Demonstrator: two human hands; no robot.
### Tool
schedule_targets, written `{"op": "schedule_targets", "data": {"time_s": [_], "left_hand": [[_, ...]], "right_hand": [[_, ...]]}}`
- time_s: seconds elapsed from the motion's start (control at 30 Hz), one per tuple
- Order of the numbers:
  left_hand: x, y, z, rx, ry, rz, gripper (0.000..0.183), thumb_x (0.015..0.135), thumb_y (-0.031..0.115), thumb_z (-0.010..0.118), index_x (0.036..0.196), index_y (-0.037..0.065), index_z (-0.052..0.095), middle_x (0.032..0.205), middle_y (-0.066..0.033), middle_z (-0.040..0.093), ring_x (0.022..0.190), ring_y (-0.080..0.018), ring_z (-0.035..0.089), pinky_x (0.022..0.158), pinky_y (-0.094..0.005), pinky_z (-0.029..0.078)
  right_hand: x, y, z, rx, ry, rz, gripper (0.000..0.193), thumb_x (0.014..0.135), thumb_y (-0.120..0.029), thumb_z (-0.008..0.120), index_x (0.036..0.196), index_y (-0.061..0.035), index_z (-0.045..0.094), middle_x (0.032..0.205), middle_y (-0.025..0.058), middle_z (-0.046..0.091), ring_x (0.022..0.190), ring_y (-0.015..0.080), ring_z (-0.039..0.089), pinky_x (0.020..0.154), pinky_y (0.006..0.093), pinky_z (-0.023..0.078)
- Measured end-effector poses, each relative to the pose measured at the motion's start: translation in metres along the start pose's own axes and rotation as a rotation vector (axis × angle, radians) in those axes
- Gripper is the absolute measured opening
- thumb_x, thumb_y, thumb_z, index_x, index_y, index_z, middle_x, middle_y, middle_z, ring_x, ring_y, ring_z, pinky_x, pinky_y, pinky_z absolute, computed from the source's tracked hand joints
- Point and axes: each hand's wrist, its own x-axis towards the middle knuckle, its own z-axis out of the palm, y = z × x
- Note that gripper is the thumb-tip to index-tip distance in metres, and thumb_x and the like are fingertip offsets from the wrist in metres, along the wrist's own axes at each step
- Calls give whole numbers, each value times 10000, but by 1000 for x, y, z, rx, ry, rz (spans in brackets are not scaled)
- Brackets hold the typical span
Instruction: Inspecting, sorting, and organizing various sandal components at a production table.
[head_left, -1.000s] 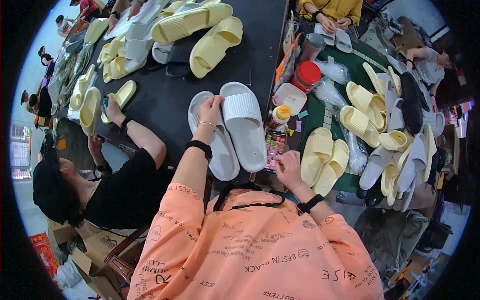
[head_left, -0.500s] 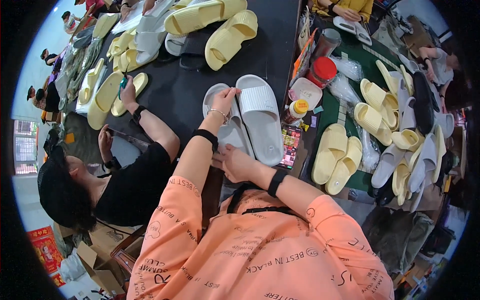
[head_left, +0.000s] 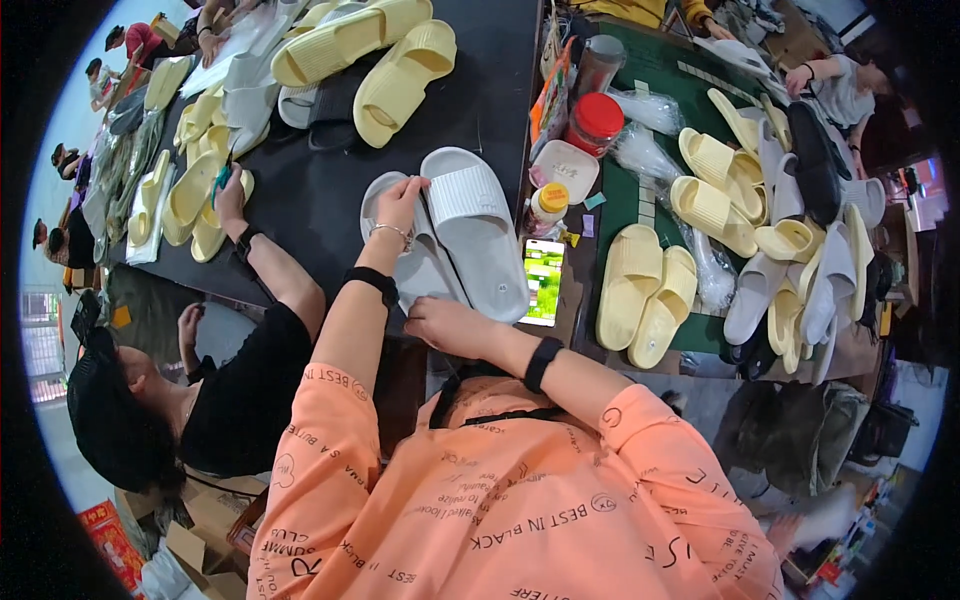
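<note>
A pair of grey slippers with ribbed straps lies side by side on the dark table in front of me: the right grey slipper (head_left: pixel 497 270) shows its whole insole, while my arm partly covers the left grey slipper (head_left: pixel 412 270). My left hand (head_left: pixel 398 207) is closed at the straps, its fingertips pinching where the two slippers meet. At the heel of the left slipper, my right hand (head_left: pixel 452 326) is curled with its fingers gripping the near edge. What lies under those fingers is hidden.
Yellow slippers (head_left: pixel 404 85) are heaped farther back. To the right stand a red-lidded jar (head_left: pixel 594 124), a yellow-capped bottle (head_left: pixel 549 199) and a lit phone (head_left: pixel 542 283), then a green mat (head_left: pixel 640 190) with more slippers. At left, a co-worker's hand (head_left: pixel 229 195) holds teal-handled snips (head_left: pixel 222 178).
The whole scene has shifted left in view. My right hand's fingers have drawn in at the slipper's heel. The phone screen has turned bright green. My left hand keeps its grip.
</note>
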Motion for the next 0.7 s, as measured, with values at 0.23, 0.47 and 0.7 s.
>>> {"op": "schedule_targets", "data": {"time_s": [0.23, 0.47, 0.7], "left_hand": [[5, -5, 2, -25, -10, 43, 249, 850, 247, 467, 874, 54, 621, 859, 2, 566, 808, -85, 469, 758, -219, 353], [18, -2, -2, -25, 6, -50, 239, 847, 213, 470, 902, 28, 611, 857, -15, 585, 813, -100, 503, 763, -213, 365], [17, 24, 0, 225, -5, 63, 241, 801, 199, 490, 858, 9, 626, 817, -55, 622, 784, -130, 555, 729, -235, 408]], "right_hand": [[-19, 0, -10, -48, 70, -24, 182, 657, -46, 525, 833, -36, 567, 809, 61, 511, 855, 212, 494, 716, 297, 432], [-23, -14, -9, 309, 656, 351, 95, 747, -65, 543, 822, -6, 538, 707, 59, 551, 654, 200, 541, 580, 270, 438], [-38, 11, -10, 1393, 891, 1113, 155, 800, -113, 504, 804, 42, 499, 671, 130, 565, 527, 164, 558, 471, 241, 472]]}}
